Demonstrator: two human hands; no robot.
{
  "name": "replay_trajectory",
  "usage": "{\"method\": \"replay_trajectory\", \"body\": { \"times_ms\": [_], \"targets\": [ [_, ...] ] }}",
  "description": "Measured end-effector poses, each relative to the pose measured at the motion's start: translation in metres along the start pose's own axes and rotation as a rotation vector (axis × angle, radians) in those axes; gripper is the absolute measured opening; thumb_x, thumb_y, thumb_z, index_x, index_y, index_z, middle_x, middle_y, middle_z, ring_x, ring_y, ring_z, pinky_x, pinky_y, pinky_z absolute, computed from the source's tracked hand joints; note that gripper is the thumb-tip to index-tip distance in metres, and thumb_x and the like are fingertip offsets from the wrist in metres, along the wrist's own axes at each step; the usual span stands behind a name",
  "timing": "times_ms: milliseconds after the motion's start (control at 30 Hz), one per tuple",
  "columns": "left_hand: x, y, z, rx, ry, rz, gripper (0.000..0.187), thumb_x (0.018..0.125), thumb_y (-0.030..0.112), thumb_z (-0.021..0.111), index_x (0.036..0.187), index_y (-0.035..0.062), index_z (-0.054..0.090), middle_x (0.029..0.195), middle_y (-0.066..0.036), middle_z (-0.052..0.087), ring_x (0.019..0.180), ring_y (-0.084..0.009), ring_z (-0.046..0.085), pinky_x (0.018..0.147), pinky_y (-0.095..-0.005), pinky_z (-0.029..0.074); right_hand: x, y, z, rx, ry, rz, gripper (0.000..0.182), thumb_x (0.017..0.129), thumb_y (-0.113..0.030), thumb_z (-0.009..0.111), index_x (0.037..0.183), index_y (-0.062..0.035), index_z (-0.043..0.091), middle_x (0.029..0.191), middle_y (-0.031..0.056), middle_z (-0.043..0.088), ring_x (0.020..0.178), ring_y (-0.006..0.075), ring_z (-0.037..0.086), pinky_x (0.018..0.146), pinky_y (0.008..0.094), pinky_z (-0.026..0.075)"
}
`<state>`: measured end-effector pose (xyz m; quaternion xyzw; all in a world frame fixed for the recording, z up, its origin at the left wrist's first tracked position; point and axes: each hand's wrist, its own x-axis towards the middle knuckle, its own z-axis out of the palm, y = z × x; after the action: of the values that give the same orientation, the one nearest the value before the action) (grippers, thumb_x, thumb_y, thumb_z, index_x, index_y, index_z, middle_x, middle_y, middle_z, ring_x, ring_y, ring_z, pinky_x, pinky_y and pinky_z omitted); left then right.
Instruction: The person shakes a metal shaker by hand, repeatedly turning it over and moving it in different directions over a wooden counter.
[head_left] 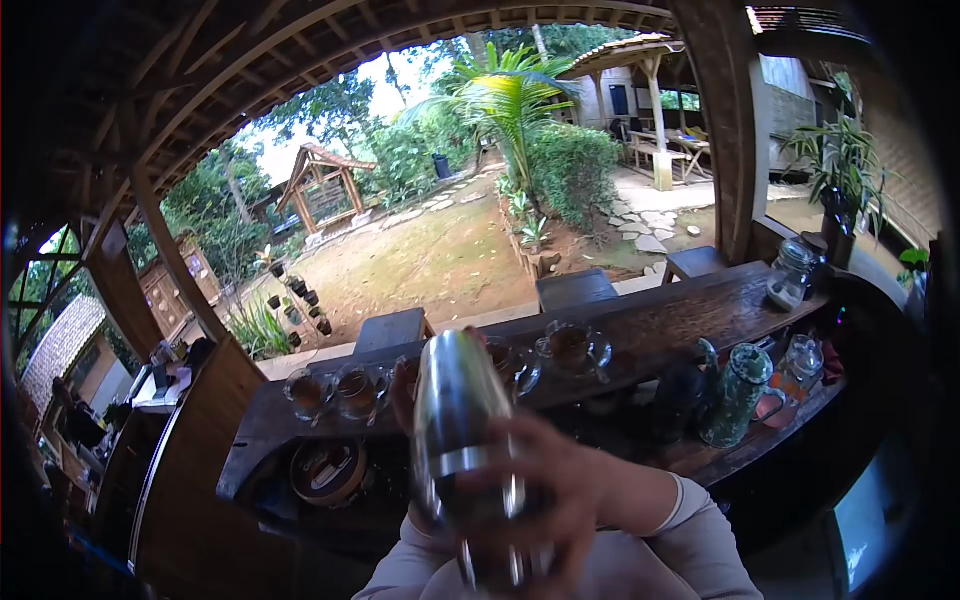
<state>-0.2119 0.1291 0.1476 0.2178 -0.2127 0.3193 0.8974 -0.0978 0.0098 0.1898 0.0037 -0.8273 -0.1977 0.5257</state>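
Observation:
A shiny steel cocktail shaker (460, 400) is held up in front of me, tilted slightly and blurred by motion. My right hand (545, 490) wraps around its lower part, fingers across the front. My left hand (403, 392) is mostly hidden behind the shaker; a few fingers show along its left edge, closed against it. Beyond it on the wooden bar stand several glass cups of brown drink, among them a left cup (309, 393), a second cup (357, 390) and a right cup (570, 345) with a spoon beside it.
A round wooden-rimmed object (328, 470) sits on the lower shelf at left. On the right are a green patterned pitcher (738, 395), a clear glass vessel (803, 358) and a lidded glass jar (790, 275). Stools (577, 290) line the bar's far side.

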Motion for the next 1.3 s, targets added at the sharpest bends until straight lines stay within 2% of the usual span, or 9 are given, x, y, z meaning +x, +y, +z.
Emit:
{"method": "replay_trajectory", "body": {
  "times_ms": [367, 533, 667, 733, 833, 967, 1133, 1200, 1300],
  "targets": [
    [0.078, -0.108, 0.029, 0.344, -0.103, -0.006, 0.068, 0.088, 0.053, 0.032, 0.130, -0.0003, 0.042, 0.127, -0.015, 0.050, 0.117, -0.0282, 0.049, 0.100, -0.0418, 0.036, -0.013, -0.044, -0.100, -0.034, 0.627, 0.127, 0.025, 0.071, -0.024, 0.073, 0.092, -0.0222, 0.062, 0.109, 0.0094, 0.056, 0.106, 0.0322, 0.052, 0.098, 0.0509, 0.038],
    [0.124, -0.194, -0.052, 0.400, 0.448, -0.266, 0.057, 0.087, 0.052, 0.041, 0.126, 0.0106, 0.047, 0.123, -0.011, 0.053, 0.111, -0.0252, 0.053, 0.101, -0.0441, 0.034, -0.075, -0.001, -0.175, -0.629, 0.364, 0.642, 0.047, 0.068, -0.005, 0.073, 0.108, -0.0038, 0.050, 0.110, 0.0180, 0.056, 0.097, 0.0369, 0.059, 0.081, 0.0414, 0.048],
    [0.120, -0.225, -0.034, 0.364, 0.281, -0.313, 0.058, 0.087, 0.051, 0.042, 0.126, 0.0087, 0.047, 0.126, -0.012, 0.050, 0.114, -0.0255, 0.051, 0.097, -0.0427, 0.040, -0.054, -0.029, -0.210, -0.698, 0.248, 0.309, 0.047, 0.072, -0.007, 0.071, 0.113, -0.0025, 0.049, 0.105, 0.0150, 0.057, 0.091, 0.0242, 0.059, 0.077, 0.0344, 0.049],
    [0.118, -0.220, -0.002, 0.625, 0.042, -0.176, 0.058, 0.089, 0.048, 0.039, 0.128, 0.0054, 0.044, 0.126, -0.013, 0.049, 0.114, -0.0251, 0.050, 0.097, -0.0421, 0.040, -0.052, -0.093, -0.246, -0.330, -0.112, 0.861, 0.041, 0.074, -0.006, 0.070, 0.111, -0.0031, 0.053, 0.096, 0.0108, 0.057, 0.098, 0.0227, 0.055, 0.081, 0.0329, 0.047],
    [0.121, -0.227, 0.014, 0.499, -0.114, -0.053, 0.055, 0.093, 0.043, 0.034, 0.129, 0.0036, 0.041, 0.125, -0.014, 0.050, 0.115, -0.0250, 0.050, 0.099, -0.0431, 0.038, -0.063, -0.093, -0.192, -0.234, 0.771, 0.302, 0.040, 0.073, -0.017, 0.073, 0.106, -0.0016, 0.056, 0.091, 0.0108, 0.050, 0.103, 0.0239, 0.053, 0.088, 0.0341, 0.045],
    [0.181, -0.242, -0.013, 0.593, 0.040, -0.269, 0.048, 0.091, 0.048, 0.038, 0.118, 0.0098, 0.049, 0.116, -0.010, 0.056, 0.105, -0.0223, 0.054, 0.095, -0.0426, 0.038, -0.077, -0.040, -0.273, -1.314, 0.280, 0.279, 0.043, 0.085, -0.012, 0.056, 0.121, -0.0003, 0.037, 0.114, 0.0178, 0.046, 0.100, 0.0258, 0.051, 0.085, 0.0326, 0.041],
    [0.177, -0.236, 0.041, 0.594, -0.447, -0.176, 0.051, 0.094, 0.040, 0.039, 0.131, 0.0049, 0.035, 0.127, -0.012, 0.048, 0.119, -0.0220, 0.046, 0.101, -0.0409, 0.033, -0.033, -0.085, -0.291, -1.043, 0.300, 0.132, 0.036, 0.085, -0.013, 0.059, 0.116, -0.0075, 0.043, 0.115, 0.0165, 0.046, 0.111, 0.0295, 0.048, 0.085, 0.0374, 0.046],
    [0.164, -0.246, 0.061, 0.455, -0.590, -0.026, 0.052, 0.094, 0.037, 0.040, 0.135, 0.0065, 0.030, 0.134, -0.012, 0.041, 0.123, -0.0234, 0.042, 0.103, -0.0409, 0.032, -0.019, -0.103, -0.276, 0.166, 0.407, 0.330, 0.053, 0.092, -0.044, 0.043, 0.127, -0.0037, 0.041, 0.133, 0.0154, 0.040, 0.125, 0.0353, 0.037, 0.103, 0.0529, 0.033],
    [0.188, -0.273, 0.036, 0.435, -0.334, -0.240, 0.056, 0.091, 0.043, 0.043, 0.133, 0.0061, 0.032, 0.128, -0.010, 0.045, 0.118, -0.0221, 0.044, 0.102, -0.0393, 0.031, -0.037, -0.066, -0.314, -0.624, 0.285, 0.103, 0.047, 0.091, -0.034, 0.049, 0.123, -0.0017, 0.041, 0.127, 0.0147, 0.044, 0.118, 0.0273, 0.044, 0.099, 0.0436, 0.037]
  ]
}}
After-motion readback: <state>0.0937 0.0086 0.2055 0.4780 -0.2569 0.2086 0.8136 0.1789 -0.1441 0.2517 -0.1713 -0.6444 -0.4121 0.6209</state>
